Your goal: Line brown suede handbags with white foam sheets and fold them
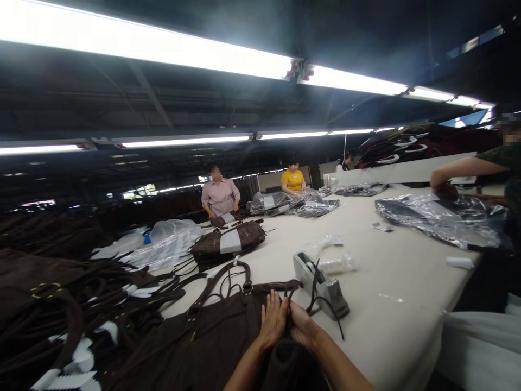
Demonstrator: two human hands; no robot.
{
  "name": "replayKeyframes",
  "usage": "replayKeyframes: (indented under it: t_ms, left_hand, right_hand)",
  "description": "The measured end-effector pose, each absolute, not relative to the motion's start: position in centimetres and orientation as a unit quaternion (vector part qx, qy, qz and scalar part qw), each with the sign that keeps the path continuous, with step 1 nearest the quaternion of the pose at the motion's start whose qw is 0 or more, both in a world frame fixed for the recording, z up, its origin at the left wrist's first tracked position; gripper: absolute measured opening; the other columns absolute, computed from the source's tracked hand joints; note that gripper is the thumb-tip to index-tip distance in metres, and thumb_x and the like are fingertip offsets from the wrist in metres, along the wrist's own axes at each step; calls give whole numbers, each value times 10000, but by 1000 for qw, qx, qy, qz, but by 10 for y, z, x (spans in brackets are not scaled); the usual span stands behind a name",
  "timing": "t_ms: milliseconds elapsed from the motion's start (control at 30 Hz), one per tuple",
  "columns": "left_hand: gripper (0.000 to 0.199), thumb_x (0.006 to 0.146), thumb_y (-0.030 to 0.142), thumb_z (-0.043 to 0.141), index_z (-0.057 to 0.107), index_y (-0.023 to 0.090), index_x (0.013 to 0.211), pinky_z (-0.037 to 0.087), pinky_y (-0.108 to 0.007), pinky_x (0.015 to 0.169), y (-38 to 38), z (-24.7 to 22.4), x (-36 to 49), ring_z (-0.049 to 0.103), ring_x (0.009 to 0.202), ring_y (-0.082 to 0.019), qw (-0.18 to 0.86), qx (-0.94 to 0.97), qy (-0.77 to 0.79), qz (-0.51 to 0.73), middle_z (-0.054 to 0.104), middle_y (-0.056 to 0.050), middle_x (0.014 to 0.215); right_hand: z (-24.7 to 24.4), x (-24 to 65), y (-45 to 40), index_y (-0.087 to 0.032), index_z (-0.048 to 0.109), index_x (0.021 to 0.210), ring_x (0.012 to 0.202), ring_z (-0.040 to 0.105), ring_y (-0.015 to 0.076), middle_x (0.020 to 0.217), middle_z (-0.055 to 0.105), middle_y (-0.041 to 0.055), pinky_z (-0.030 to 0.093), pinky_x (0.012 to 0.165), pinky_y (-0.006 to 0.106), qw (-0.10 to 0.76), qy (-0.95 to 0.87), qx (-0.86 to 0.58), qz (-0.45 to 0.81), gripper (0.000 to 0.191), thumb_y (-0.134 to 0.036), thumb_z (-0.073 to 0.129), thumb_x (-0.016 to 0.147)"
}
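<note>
A dark brown fabric bag (220,339) with looped handles and brass-coloured fittings lies on the table right in front of me. My left hand (274,319) rests on the bag's right end, its fingers stretched out and pointing away from me. Close beside it, my right hand (303,325) is curled around the bag's edge where thin dark cords come out; the fingertips are partly hidden. The cords run right, over a grey tape dispenser (325,290). A brown roll of fabric, part of the bag or its strap, bulges up between my forearms.
Brown bags with white paper pieces pile up on the left (49,304). Ahead lie a paper-banded bag (230,241) and clear plastic bags (171,244). Plastic-wrapped goods (439,217) lie at right near a co-worker's arm (468,168). Other people stand across the pale table (386,336).
</note>
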State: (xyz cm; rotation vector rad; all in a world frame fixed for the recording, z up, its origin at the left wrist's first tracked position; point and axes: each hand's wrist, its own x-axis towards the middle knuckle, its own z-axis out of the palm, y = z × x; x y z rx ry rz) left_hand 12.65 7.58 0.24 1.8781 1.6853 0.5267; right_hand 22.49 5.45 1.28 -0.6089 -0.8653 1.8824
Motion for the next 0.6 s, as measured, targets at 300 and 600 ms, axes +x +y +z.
replayKeyframes:
  t_ms: [300,600]
  left_hand:
    - [670,951,497,86,156,158,1525,2,-430,1199,76,17,127,-7,1473,-180,308,671,647,192,60,-54,1608]
    - [644,970,434,193,186,81,1508,59,-377,1208,73,25,119,55,1478,-179,328,641,625,301,97,-106,1603]
  right_hand:
    - [5,273,-15,-120,737,910,893,669,246,819,720,94,464,931,381,422,-476,-254,728,616,-691,530,808]
    - [36,288,-52,-118,736,932,689,553,156,766,648,36,429,663,259,402,-636,-286,593,544,-628,651,761]
